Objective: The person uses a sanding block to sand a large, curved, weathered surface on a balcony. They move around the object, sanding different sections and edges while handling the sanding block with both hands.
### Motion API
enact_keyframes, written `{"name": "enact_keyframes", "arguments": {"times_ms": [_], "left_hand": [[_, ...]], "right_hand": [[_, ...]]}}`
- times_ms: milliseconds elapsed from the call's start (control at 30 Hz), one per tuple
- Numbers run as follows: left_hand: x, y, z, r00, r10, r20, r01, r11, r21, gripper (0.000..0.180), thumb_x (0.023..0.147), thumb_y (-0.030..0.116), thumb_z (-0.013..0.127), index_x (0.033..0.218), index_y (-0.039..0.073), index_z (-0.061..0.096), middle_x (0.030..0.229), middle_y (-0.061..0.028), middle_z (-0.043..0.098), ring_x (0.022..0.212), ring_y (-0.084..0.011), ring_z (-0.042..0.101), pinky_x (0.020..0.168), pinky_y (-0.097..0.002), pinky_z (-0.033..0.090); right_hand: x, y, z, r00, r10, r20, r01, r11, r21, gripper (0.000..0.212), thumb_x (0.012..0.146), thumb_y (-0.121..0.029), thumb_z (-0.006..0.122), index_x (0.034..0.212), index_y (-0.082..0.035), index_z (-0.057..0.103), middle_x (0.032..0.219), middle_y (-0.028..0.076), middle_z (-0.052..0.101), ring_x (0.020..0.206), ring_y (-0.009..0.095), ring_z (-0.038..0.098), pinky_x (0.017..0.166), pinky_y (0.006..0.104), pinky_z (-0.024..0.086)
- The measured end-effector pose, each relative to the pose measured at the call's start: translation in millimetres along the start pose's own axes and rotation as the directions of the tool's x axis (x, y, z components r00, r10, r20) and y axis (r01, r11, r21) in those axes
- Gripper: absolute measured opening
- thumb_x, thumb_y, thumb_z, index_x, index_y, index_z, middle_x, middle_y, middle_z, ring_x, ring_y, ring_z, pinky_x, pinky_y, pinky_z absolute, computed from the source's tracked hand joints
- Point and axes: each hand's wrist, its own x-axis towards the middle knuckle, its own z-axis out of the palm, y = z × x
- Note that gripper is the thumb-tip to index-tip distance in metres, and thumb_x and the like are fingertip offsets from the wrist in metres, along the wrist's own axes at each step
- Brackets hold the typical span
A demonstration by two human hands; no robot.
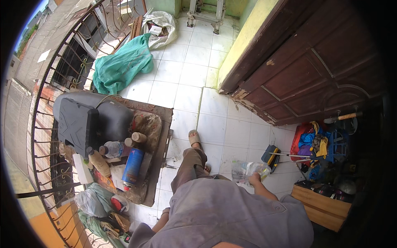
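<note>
My right hand (254,178) is closed on a crumpled clear plastic bag (244,168), which hangs over the white floor tiles on my right. Whatever is inside the bag is too blurred to make out. Low at my left side, my left hand (165,212) shows only in part beside my shirt, and its fingers are hidden. To the left of my legs stands a worn table (155,182) bearing a blue spray can (133,165), a clear plastic bottle (113,149), other bottles and a black hard case (77,124).
A metal railing (40,149) bounds the left side. Green cloth (124,66) and a white sack (165,29) lie ahead. A brown wooden door (297,74) stands at right, near a yellow-and-black tool (271,157), a bin of coloured cloths (308,142) and a wooden box (318,206).
</note>
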Motion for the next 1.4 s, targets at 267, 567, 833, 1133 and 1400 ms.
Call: {"name": "enact_keyframes", "arguments": {"times_ms": [267, 567, 833, 1133, 1400], "left_hand": [[-16, 173, -98, 0.999, -0.029, 0.017, 0.031, 0.993, -0.118, 0.039, 0.086, 0.025, 0.057, 0.118, 0.003, 0.062, 0.124, -0.0208, 0.061, 0.116, -0.0349, 0.059, 0.094, -0.0428, 0.051], [-36, 296, -204, 0.998, -0.067, 0.01, 0.068, 0.968, -0.242, 0.038, 0.085, 0.023, 0.057, 0.117, 0.002, 0.063, 0.122, -0.0206, 0.062, 0.115, -0.0345, 0.06, 0.093, -0.0422, 0.051], [-47, 386, -282, 0.987, -0.162, 0.015, 0.149, 0.867, -0.475, 0.037, 0.084, 0.021, 0.057, 0.115, 0.001, 0.064, 0.12, -0.0204, 0.063, 0.114, -0.034, 0.061, 0.093, -0.0416, 0.051], [41, 475, -447, 0.989, -0.144, 0.041, 0.142, 0.817, -0.558, 0.036, 0.083, 0.019, 0.057, 0.114, 0.0, 0.065, 0.118, -0.0202, 0.064, 0.113, -0.0336, 0.061, 0.092, -0.041, 0.051], [45, 488, -827, 0.819, -0.444, -0.363, -0.012, 0.62, -0.784, 0.041, 0.069, 0.011, 0.079, 0.106, -0.002, 0.066, 0.104, -0.0215, 0.069, 0.1, -0.035, 0.066, 0.086, -0.0405, 0.052]], "right_hand": [[119, -216, -135, 0.964, -0.266, 0.029, 0.267, 0.952, -0.153, 0.036, 0.074, -0.015, 0.06, 0.107, 0.0, 0.066, 0.111, 0.026, 0.063, 0.109, 0.038, 0.061, 0.092, 0.0432, 0.049], [241, -476, -194, 0.836, -0.541, -0.092, 0.537, 0.841, -0.071, 0.035, 0.071, -0.014, 0.063, 0.101, 0.004, 0.063, 0.102, 0.029, 0.064, 0.098, 0.04, 0.064, 0.084, 0.0442, 0.051], [320, -715, -231, 0.848, -0.512, 0.139, 0.409, 0.798, 0.443, 0.031, 0.072, 0.001, 0.066, 0.101, 0.009, 0.057, 0.089, 0.019, 0.062, 0.075, 0.03, 0.066, 0.062, 0.0422, 0.053], [380, -947, -234, 0.72, -0.638, 0.273, 0.506, 0.752, 0.423, 0.03, 0.069, -0.001, 0.068, 0.097, 0.008, 0.061, 0.088, 0.018, 0.064, 0.08, 0.03, 0.065, 0.065, 0.042, 0.052], [409, -1139, -254, 0.64, -0.746, 0.183, 0.763, 0.645, -0.043, 0.035, 0.07, -0.017, 0.066, 0.097, 0.004, 0.064, 0.103, 0.028, 0.064, 0.1, 0.043, 0.061, 0.087, 0.046, 0.049]]}}
